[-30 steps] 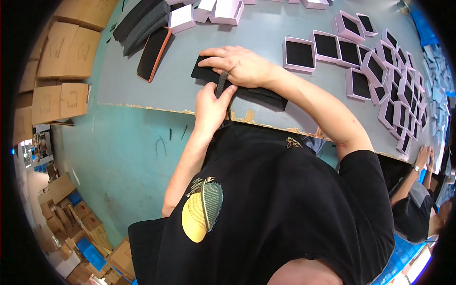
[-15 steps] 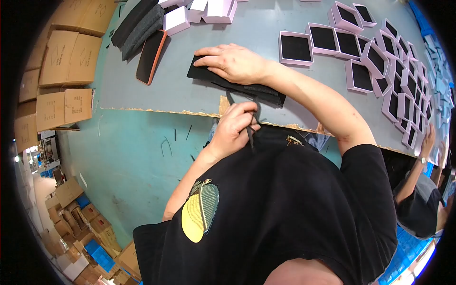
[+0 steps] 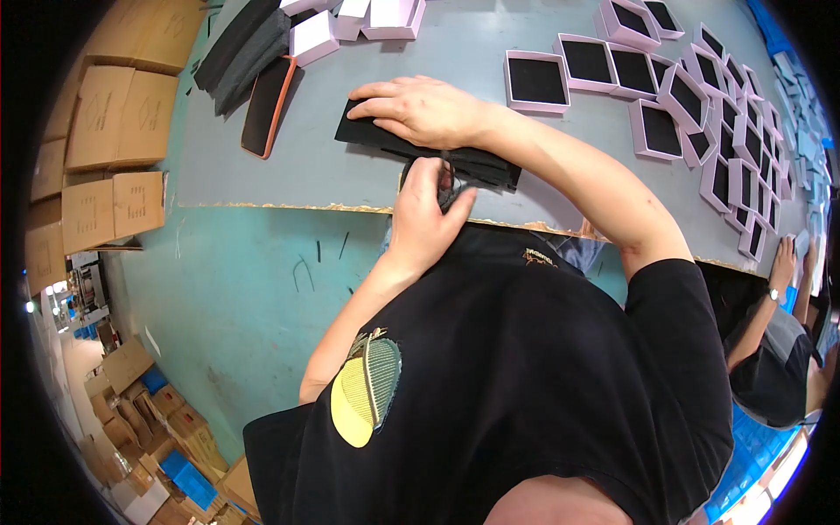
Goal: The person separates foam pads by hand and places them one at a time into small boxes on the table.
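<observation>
My right hand (image 3: 429, 112) lies with its fingers stretched out over a stack of flat black foam pieces (image 3: 363, 131) near the table's front edge. Just in front of it, my left hand (image 3: 426, 210) is curled around a dark strip (image 3: 448, 194) at the near side of the stack. The strip is partly hidden by the fingers. Part of the stack (image 3: 499, 171) shows to the right, below my right wrist.
A phone with an orange edge (image 3: 268, 107) and dark foam strips (image 3: 241, 57) lie at the left. Pink boxes (image 3: 313, 39) stand behind; many boxes with black inserts (image 3: 536, 80) spread right. Cartons (image 3: 105, 118) are stacked far left. Another person (image 3: 774, 363) works at the right.
My left hand moved from the stack down towards my body with dark strips, then back up to the stack's near side. My right hand has stayed on the stack.
</observation>
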{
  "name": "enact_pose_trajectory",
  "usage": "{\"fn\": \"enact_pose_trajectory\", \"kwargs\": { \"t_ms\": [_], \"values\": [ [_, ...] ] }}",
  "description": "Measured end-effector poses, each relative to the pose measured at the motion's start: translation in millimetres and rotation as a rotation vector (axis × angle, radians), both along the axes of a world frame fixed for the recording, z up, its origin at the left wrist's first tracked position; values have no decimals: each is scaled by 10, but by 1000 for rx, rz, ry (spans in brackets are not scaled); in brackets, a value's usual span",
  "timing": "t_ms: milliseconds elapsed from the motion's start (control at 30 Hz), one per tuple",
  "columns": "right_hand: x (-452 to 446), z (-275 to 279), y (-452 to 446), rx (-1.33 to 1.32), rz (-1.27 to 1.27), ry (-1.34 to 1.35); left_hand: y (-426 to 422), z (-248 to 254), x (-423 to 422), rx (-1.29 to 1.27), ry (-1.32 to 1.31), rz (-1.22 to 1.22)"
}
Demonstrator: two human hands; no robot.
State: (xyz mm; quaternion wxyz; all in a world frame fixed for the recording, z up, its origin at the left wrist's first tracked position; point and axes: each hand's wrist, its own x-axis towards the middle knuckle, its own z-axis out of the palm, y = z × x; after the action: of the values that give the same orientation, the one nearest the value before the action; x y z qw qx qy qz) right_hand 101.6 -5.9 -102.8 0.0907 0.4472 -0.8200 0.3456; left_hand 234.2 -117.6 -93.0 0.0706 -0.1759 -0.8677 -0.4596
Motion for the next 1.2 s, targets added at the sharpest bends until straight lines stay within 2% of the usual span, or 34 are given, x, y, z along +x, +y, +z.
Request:
{"fn": "enact_pose_trajectory", "kwargs": {
  "t_ms": [133, 300, 400, 533, 633, 767, 867, 900, 1000, 1067, 1200],
  "values": [
    [-24, -52, -19, -30, -2, 20, -27, -13, -62, -313, 484, -65],
    [-17, -19, -13, -20, -1, 3, 50, -62, -275, -359, 842, -236],
    [-14, -18, -11, 1, 3, -3, 101, 72, -309, -407, 828, -389],
    [15, 7, 1, 6, -6, -32, 96, 61, -354, -399, 870, -456],
    [24, 8, 10, 5, -7, -32, 42, 77, -329, -354, 775, -479],
    [16, 17, 8, 37, 2, -38, -177, 9, -252, -358, 505, -542],
    [24, 26, 12, 44, 5, -41, -343, -20, -212, -481, 423, -417],
    [29, 32, 10, 53, 4, -44, -377, -30, -209, -468, 440, -365],
    [11, 21, 7, 54, -5, -45, -378, -34, -149, -489, 454, -419],
    [18, 8, -6, 54, 1, -45, -143, 56, -169, -538, 657, -510],
    [16, 23, 7, 62, 0, -39, 222, 101, -265, -572, 723, -579]
  ]
}}
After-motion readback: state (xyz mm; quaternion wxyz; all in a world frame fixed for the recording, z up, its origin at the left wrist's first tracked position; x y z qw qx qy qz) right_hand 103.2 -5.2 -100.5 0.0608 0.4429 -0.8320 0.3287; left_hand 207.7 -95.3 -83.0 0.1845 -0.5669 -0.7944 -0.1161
